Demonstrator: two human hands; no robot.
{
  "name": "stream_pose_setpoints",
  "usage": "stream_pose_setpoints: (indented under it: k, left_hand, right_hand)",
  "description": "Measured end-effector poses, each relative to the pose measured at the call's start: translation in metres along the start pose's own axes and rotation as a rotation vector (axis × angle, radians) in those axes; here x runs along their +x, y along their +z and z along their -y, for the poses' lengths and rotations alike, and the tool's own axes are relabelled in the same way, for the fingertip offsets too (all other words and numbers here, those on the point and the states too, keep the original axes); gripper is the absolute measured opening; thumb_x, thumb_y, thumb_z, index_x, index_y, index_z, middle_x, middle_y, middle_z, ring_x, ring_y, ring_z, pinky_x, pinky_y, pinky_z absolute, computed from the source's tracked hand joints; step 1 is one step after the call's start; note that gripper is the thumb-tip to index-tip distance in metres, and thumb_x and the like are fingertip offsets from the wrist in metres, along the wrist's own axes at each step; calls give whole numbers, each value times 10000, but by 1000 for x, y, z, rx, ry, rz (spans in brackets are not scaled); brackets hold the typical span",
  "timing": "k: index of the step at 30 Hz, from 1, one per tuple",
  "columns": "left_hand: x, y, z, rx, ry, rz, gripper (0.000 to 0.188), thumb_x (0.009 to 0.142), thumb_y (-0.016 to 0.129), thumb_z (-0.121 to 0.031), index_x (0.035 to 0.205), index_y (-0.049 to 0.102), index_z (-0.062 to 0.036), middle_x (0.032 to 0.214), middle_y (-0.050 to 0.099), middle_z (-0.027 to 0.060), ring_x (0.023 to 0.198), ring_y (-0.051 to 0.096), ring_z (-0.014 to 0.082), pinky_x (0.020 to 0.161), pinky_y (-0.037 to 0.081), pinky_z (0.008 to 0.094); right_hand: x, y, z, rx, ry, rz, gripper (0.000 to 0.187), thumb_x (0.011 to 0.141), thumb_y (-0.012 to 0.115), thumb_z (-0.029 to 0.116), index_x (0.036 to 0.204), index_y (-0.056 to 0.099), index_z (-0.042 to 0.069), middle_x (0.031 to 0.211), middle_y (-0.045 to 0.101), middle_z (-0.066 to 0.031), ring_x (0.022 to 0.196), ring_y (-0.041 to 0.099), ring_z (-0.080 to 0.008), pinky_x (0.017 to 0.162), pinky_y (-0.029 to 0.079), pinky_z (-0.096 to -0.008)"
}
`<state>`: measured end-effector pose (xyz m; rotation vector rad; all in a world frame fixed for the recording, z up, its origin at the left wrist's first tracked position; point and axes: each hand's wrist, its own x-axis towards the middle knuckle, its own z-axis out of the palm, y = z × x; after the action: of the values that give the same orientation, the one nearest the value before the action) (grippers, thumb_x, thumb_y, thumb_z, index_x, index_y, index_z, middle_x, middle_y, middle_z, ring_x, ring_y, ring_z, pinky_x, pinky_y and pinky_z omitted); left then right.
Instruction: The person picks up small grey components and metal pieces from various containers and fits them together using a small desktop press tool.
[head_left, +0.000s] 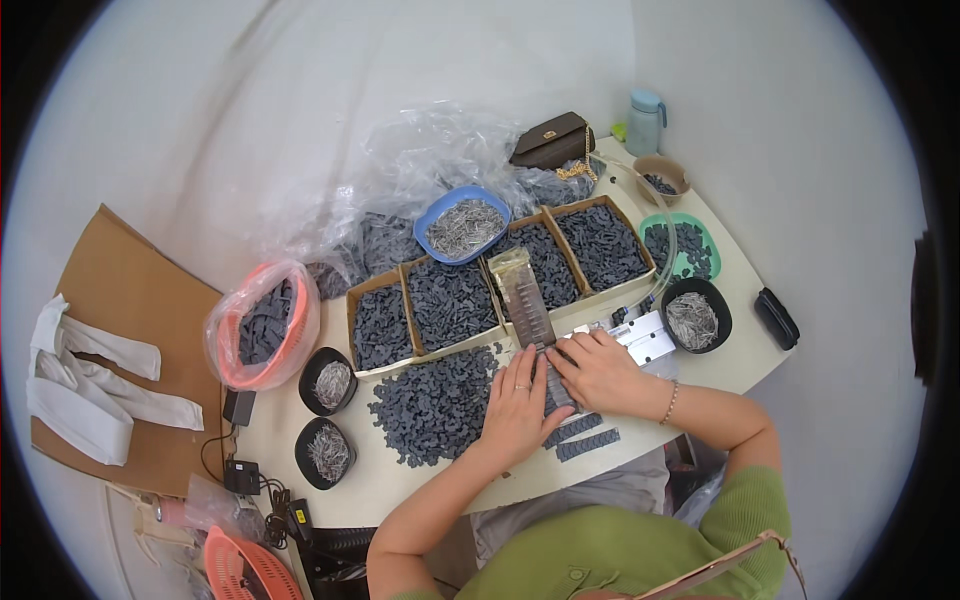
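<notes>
Two hands, my left hand (513, 408) with fingers extended, my right hand (606, 374) curled, grip indeterminable, work at the long translucent rectangular tray (527, 302); uneven pressure could skew it.

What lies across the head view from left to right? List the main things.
White cloth, bag-lined coral basket, heap of dark grey pieces, left hand, right hand, rightmost black bowl, black case.

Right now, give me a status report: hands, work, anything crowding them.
Left hand and right hand on dark strip; grip unclear. Strip partly hidden by fingers. Loose heap crowding left hand.
</notes>
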<state>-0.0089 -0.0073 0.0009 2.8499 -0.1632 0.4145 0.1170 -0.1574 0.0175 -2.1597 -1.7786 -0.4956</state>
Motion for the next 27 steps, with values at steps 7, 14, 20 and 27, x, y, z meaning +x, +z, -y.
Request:
stream_pose_setpoints:
  k: [7,14,20,27]
  left_hand:
    - [-13,1,-13,-36,4,52,808,814,654,-460,1351,381,78,1428,319,266,1326,316,410,1057,275,517]
    - [-21,-10,-21,-70,-17,39,781,798,674,-457,1331,421,55,1430,320,267,1324,322,409,1056,280,517]
    - [-20,-6,-19,-75,3,68,769,815,667,-429,1359,394,41,1450,283,273,1342,286,425,1066,246,526]
    - [-18,-1,-21,-38,-25,54,824,813,651,-471,1350,375,89,1450,293,273,1351,285,408,1073,248,521]
  right_hand:
    - [-10,-14,0,45,-50,99,482,792,641,282,1175,593,-7,1164,564,-132,1038,515,-247,892,390,-373]
    - [-22,-19,0,19,-24,113,502,807,643,325,1206,585,26,1269,531,-131,1116,504,-259,944,379,-389]
    - [-21,-11,1,19,-70,99,495,797,645,290,1173,589,-27,1273,539,-151,1103,510,-254,919,388,-359]
    - [-11,-13,11,32,-31,136,502,785,640,281,1170,591,-38,1352,484,-153,1152,488,-249,958,381,-385]
